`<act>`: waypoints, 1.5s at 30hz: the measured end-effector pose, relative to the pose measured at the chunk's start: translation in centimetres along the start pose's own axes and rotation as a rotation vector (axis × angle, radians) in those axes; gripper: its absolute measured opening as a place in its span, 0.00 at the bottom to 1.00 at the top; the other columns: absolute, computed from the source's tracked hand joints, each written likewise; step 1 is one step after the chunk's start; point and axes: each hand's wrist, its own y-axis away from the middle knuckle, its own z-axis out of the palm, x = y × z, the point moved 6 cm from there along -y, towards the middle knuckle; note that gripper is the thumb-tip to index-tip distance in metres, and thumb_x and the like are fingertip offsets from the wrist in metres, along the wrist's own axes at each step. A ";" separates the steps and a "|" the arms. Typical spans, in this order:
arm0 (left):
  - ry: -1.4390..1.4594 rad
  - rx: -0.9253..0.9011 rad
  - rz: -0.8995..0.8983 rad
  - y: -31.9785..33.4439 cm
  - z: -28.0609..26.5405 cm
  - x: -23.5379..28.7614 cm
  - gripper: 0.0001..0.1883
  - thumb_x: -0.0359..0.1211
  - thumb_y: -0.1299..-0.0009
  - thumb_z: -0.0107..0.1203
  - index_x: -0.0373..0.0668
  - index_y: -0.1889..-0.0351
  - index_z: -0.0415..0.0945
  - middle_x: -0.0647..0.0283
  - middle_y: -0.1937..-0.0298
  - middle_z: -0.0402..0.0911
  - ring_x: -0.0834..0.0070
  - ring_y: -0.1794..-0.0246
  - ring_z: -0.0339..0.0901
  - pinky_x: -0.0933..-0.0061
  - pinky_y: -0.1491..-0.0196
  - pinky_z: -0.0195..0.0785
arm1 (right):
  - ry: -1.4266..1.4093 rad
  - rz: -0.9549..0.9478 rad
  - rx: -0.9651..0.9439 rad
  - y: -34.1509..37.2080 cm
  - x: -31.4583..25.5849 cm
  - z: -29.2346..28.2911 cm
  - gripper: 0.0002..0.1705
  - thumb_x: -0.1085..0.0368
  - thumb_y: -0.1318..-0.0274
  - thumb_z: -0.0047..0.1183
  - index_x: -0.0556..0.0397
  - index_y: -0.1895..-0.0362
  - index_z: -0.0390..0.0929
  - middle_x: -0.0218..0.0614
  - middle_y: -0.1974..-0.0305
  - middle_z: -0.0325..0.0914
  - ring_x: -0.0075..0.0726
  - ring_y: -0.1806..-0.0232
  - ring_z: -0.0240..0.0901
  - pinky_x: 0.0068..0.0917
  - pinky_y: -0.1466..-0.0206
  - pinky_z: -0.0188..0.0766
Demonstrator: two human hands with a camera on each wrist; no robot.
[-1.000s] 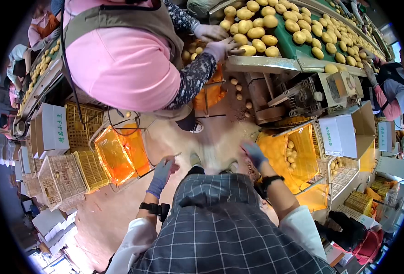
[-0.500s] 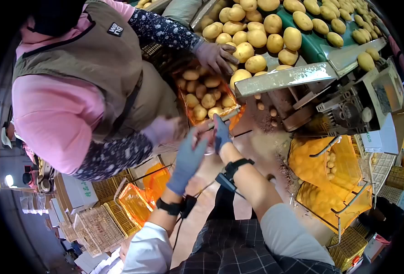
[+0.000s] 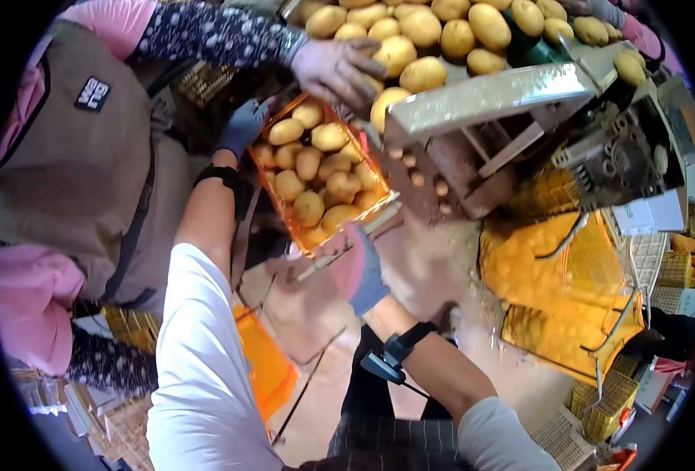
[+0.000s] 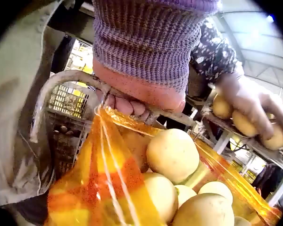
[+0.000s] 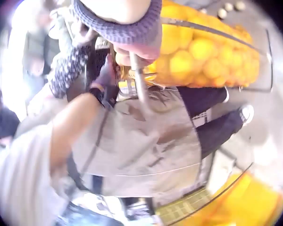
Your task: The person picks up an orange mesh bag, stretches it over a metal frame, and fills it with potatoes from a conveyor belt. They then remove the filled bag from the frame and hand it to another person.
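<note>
An orange mesh bag (image 4: 80,193) full of potatoes (image 3: 308,165) hangs with its mouth open on a metal frame, in front of me in the head view. My left hand (image 3: 243,128), in a grey-blue glove, is at the bag's far left corner. In the left wrist view its fingers (image 4: 125,106) curl round the frame's metal bar (image 4: 61,77). At the bag's near side, my right hand (image 3: 363,275) grips the bar's other end (image 5: 140,84), seen in the right wrist view. The bag's full orange side (image 5: 212,61) bulges below that hand.
Another person's gloved hand (image 3: 335,71) reaches over potatoes on the sorting table, beside the bag's far edge. That person's apron (image 3: 72,157) is close on my left. A metal chute edge (image 3: 488,94) juts out at right. Filled orange bags (image 3: 536,251) stand on the right.
I have stepped up to the bag. My hands, together near its near corner half a second ago, are now apart; the left has reached to the far left corner. The other person has shifted left.
</note>
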 end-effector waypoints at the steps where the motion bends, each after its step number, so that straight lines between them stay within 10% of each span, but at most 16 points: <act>1: -0.021 -0.071 -0.073 2.0 -0.5 0.3 0.20 0.50 0.33 0.45 0.41 0.65 0.71 0.50 0.72 0.76 0.53 0.69 0.75 0.59 0.65 0.66 | 0.036 0.006 0.047 1.3 0.0 -1.1 0.08 0.62 0.45 0.48 0.40 0.72 0.60 0.25 0.82 0.53 0.28 0.79 0.54 0.36 0.67 0.64; 5: -0.438 -0.015 0.177 11.6 -2.5 4.7 0.24 0.55 0.36 0.45 0.45 0.60 0.73 0.47 0.63 0.76 0.49 0.60 0.73 0.56 0.60 0.66 | 0.102 0.010 0.213 6.0 -0.2 -5.2 0.17 0.58 0.46 0.47 0.40 0.81 0.54 0.22 0.87 0.42 0.25 0.85 0.41 0.31 0.76 0.55; 9: -0.058 -0.113 -0.193 19.8 -2.6 10.7 0.27 0.57 0.35 0.43 0.38 0.66 0.72 0.49 0.68 0.77 0.54 0.66 0.73 0.64 0.62 0.64 | 0.207 -0.018 0.277 13.0 -1.3 -10.3 0.19 0.53 0.47 0.47 0.38 0.83 0.53 0.22 0.86 0.44 0.25 0.83 0.45 0.30 0.76 0.54; 13: -0.092 -0.117 -0.198 29.9 -0.2 18.3 0.27 0.59 0.39 0.47 0.41 0.73 0.72 0.50 0.72 0.76 0.55 0.70 0.73 0.61 0.66 0.64 | 0.142 0.139 0.267 17.9 -5.8 -20.3 0.17 0.53 0.49 0.48 0.36 0.84 0.56 0.20 0.87 0.53 0.25 0.82 0.53 0.29 0.74 0.55; 20: -0.130 -0.026 -0.358 48.9 6.6 30.4 0.21 0.55 0.38 0.47 0.49 0.69 0.78 0.56 0.73 0.78 0.58 0.72 0.75 0.63 0.69 0.66 | 0.433 0.307 0.485 33.1 -18.0 -27.7 0.23 0.54 0.45 0.41 0.36 0.90 0.50 0.19 0.92 0.41 0.22 0.90 0.36 0.26 0.81 0.48; 22: -0.014 0.146 0.017 53.1 8.5 34.0 0.22 0.54 0.37 0.46 0.47 0.70 0.79 0.56 0.74 0.78 0.59 0.72 0.75 0.62 0.69 0.66 | 0.496 0.334 0.379 37.3 -20.8 -28.9 0.23 0.54 0.44 0.37 0.36 0.90 0.50 0.19 0.92 0.41 0.23 0.90 0.36 0.27 0.81 0.48; 26: 0.282 -0.214 -0.535 58.5 11.9 37.9 0.25 0.55 0.38 0.46 0.43 0.79 0.77 0.52 0.76 0.77 0.57 0.73 0.75 0.60 0.70 0.65 | 0.708 0.353 0.555 47.3 -23.4 -29.7 0.20 0.56 0.43 0.32 0.36 0.89 0.48 0.19 0.93 0.40 0.23 0.90 0.37 0.26 0.81 0.48; 31: 0.350 -0.073 -0.629 70.1 12.8 43.2 0.25 0.58 0.40 0.47 0.44 0.76 0.74 0.55 0.80 0.75 0.56 0.75 0.75 0.57 0.71 0.65 | 1.618 0.439 -0.325 51.0 -28.3 -36.3 0.18 0.58 0.47 0.31 0.33 0.87 0.44 0.16 0.93 0.41 0.21 0.92 0.35 0.26 0.85 0.44; 33: 0.343 0.010 -0.647 72.7 12.8 44.1 0.24 0.58 0.40 0.48 0.45 0.76 0.73 0.55 0.80 0.75 0.57 0.76 0.75 0.57 0.72 0.65 | 0.506 0.696 0.144 52.4 -26.4 -35.6 0.17 0.60 0.46 0.30 0.36 0.86 0.46 0.15 0.92 0.38 0.20 0.92 0.33 0.23 0.85 0.39; 37: 0.344 0.068 -0.867 81.7 11.3 45.5 0.19 0.51 0.38 0.48 0.47 0.73 0.75 0.57 0.77 0.76 0.59 0.76 0.75 0.59 0.72 0.65 | 0.927 0.531 0.323 52.5 -27.4 -35.3 0.17 0.59 0.48 0.34 0.34 0.88 0.48 0.18 0.93 0.42 0.21 0.92 0.37 0.26 0.85 0.46; 42: 0.115 0.670 -0.914 96.0 15.3 46.9 0.12 0.38 0.32 0.45 0.48 0.56 0.76 0.61 0.67 0.77 0.68 0.72 0.75 0.67 0.72 0.67 | 1.452 0.656 0.144 49.3 -22.3 -31.1 0.19 0.55 0.42 0.43 0.38 0.85 0.55 0.20 0.90 0.46 0.22 0.92 0.41 0.23 0.89 0.42; 44: 1.537 1.476 -1.140 99.8 19.6 48.7 0.12 0.39 0.30 0.45 0.42 0.62 0.75 0.66 0.72 0.74 0.77 0.75 0.71 0.74 0.73 0.64 | 1.957 0.652 -0.234 47.0 -16.6 -25.9 0.19 0.53 0.43 0.47 0.43 0.84 0.63 0.23 0.91 0.55 0.23 0.92 0.54 0.23 0.89 0.51; 45: 1.495 1.440 -1.259 101.0 21.0 50.0 0.11 0.40 0.30 0.45 0.43 0.65 0.73 0.67 0.73 0.72 0.79 0.75 0.69 0.76 0.73 0.63 | 2.092 0.784 -0.476 46.1 -12.7 -23.9 0.18 0.54 0.43 0.47 0.46 0.82 0.65 0.25 0.91 0.58 0.25 0.92 0.56 0.25 0.89 0.55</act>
